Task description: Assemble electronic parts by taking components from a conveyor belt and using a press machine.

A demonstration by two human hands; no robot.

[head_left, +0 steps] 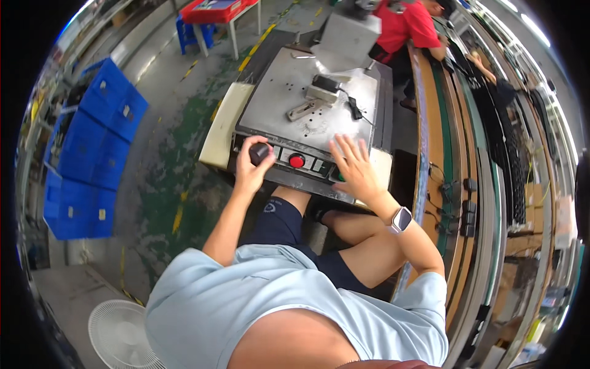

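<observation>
My left hand (251,169) is closed around a small black power adapter (259,154) at the left front corner of a metal-topped machine (270,101). My right hand (359,171), fingers spread, is over the right end of the machine's front panel. It partly covers a green button (341,176); whether it touches it I cannot tell. Between my hands a red button (297,160) sits on the panel. On the metal top, a metal fixture (322,93) holds a black block (326,83). A black plug (354,109) on a thin cable lies right of it.
A conveyor line (452,184) runs along my right, with several black adapters (468,209) on it. Ahead, a person in red (399,27) sits beside it. Blue bins (92,147) stand at left, a white fan (120,332) at lower left, and a red tray (212,11) on a far table.
</observation>
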